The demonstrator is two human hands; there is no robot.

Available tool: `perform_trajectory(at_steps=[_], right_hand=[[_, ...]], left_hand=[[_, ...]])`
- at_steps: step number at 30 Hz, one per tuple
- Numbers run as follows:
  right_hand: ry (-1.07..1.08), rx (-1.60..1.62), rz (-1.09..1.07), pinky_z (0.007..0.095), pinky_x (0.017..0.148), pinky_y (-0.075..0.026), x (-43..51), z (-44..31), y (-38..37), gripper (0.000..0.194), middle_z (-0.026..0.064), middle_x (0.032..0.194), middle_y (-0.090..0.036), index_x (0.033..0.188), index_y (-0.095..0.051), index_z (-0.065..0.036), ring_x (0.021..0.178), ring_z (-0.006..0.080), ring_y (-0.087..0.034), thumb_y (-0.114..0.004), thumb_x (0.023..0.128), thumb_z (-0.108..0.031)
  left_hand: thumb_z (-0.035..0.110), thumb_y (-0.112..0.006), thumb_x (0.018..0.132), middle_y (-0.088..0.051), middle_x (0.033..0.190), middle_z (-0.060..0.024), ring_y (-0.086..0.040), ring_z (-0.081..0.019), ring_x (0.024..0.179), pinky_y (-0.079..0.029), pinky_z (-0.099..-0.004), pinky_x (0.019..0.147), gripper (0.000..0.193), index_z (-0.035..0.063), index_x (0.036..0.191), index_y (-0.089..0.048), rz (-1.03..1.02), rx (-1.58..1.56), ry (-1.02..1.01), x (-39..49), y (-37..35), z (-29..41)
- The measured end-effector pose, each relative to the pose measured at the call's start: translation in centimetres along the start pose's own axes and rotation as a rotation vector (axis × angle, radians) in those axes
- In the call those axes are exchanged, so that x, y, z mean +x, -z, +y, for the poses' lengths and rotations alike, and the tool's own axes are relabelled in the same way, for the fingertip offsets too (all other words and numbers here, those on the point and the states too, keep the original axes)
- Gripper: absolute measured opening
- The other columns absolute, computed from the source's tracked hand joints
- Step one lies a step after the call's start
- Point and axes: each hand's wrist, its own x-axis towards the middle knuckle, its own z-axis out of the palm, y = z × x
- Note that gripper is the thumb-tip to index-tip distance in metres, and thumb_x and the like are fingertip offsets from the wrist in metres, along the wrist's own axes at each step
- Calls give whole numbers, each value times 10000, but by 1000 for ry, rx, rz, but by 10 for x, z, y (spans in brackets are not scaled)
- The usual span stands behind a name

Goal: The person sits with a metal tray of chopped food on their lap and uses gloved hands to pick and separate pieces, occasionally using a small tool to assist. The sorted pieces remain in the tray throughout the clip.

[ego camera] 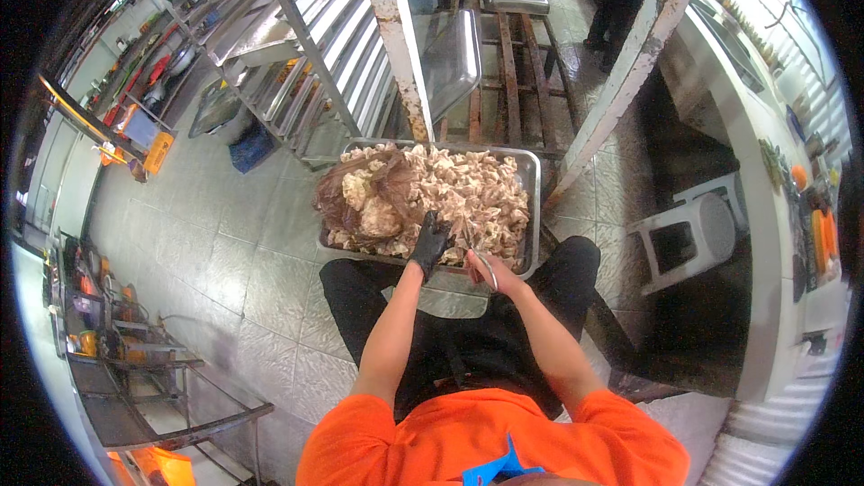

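Note:
A large metal tray lies before me, heaped with small pale pieces of what looks like cooked meat. On its left side sits a dark, translucent plastic bag, gaping around larger pale lumps. My left hand, in a black glove, reaches into the pieces near the tray's front edge; whether its fingers pinch one is unclear. Bare, my right hand grips metal scissors, whose blades point into the pieces just right of the glove.
Behind the tray stand a metal tray rack and rusty painted posts. A tilted metal tray leans by a slatted frame. White plastic stools are under the right counter. Another person stands at the back.

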Motion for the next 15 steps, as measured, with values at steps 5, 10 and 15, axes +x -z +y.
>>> perform_trajectory(at_steps=[5,10,15], right_hand=[[40,-36,103,306,616,-434,-4,-4,-4,518,23,642,-545,991,-607,-15,613,147,-540,-462,997,-512],[-17,44,181,275,474,-332,-7,0,-9,350,-25,596,-510,875,-656,-52,494,100,-457,-624,947,-393],[-132,269,348,286,433,-294,0,-8,-13,374,-24,518,-465,704,-644,-53,421,109,-404,-673,924,-354]], left_hand=[[167,-577,938,-423,1444,-253,-533,-338,1225,-457,-412,986,658,-29,1482,-262,-103,653,-217,10,2,-11],[210,-566,940,-415,1448,-267,-498,-387,1270,-431,-427,1023,656,-25,1478,-271,-56,553,-86,11,6,0],[225,-573,970,-486,1393,-202,-573,-308,1169,-538,-394,851,608,14,1471,-300,-8,408,-135,6,5,14]])
